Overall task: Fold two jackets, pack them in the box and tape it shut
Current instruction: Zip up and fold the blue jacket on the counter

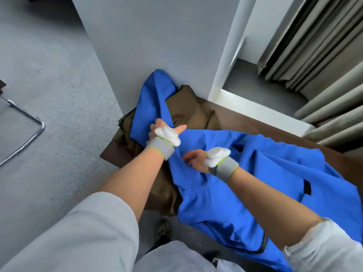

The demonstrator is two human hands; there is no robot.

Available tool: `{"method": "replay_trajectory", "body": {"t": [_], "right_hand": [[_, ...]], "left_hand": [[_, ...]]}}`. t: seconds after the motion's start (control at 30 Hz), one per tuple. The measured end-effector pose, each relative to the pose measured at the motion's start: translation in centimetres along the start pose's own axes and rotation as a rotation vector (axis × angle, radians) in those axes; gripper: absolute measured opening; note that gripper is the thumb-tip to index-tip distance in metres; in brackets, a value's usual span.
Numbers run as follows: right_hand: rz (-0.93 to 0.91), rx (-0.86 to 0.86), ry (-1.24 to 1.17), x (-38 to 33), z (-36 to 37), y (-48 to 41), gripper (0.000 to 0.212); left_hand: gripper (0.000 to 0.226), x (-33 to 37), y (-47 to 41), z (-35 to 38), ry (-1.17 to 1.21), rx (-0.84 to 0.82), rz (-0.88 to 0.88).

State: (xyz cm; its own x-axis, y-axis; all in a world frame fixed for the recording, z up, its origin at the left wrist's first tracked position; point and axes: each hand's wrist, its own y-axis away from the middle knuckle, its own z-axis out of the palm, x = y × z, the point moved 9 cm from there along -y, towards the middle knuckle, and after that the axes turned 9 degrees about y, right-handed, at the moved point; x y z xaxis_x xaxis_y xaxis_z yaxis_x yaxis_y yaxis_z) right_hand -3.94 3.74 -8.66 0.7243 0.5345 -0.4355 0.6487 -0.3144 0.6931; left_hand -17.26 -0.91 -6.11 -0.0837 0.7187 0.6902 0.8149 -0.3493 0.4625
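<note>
Blue jacket (pixel 225 203), bunched in curled fingers of left hand (pixel 162 131) (thumb out), right hand (pixel 196 161) gripping it

Single head-worn view here, looking steeply down and forward, close over the dark brown wooden tabletop (pixel 255 122), with grey carpet floor (pixel 49 75) left of that table.

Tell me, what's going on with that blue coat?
A person is sorting out a blue jacket on the table. The left hand grips a bunch of it and the right hand holds it nearer the body. It is spread out and crumpled, not folded. A brown jacket lies under it by the wall.
</note>
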Motion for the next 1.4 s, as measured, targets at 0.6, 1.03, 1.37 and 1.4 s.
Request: {"method": "replay_trajectory", "body": {"t": [0.6,1.03,1.37,1.4], "right_hand": [[-0.086,0.824,-1.912,24.1,-9.4,21.0,0.05],[0.307,0.847,-1.011,30.1,-2.6,22.2,0.021],[0.248,0.551,0.195,17.0,-8.7,10.4,0.053],[0.284,0.5,0.189,17.1,-8.8,8.8,0.054]], "left_hand": [[0.032,9.9,28.7,23.4,-0.481,-1.23,1.006],[0.041,6.5,24.5,26.6,-0.016,-0.826,0.547],[0.034,10.3,6.4,13.2,-0.25,-0.045,0.393],[0.04,10.2,4.7,13.5,-0.285,-0.089,0.343]]}}
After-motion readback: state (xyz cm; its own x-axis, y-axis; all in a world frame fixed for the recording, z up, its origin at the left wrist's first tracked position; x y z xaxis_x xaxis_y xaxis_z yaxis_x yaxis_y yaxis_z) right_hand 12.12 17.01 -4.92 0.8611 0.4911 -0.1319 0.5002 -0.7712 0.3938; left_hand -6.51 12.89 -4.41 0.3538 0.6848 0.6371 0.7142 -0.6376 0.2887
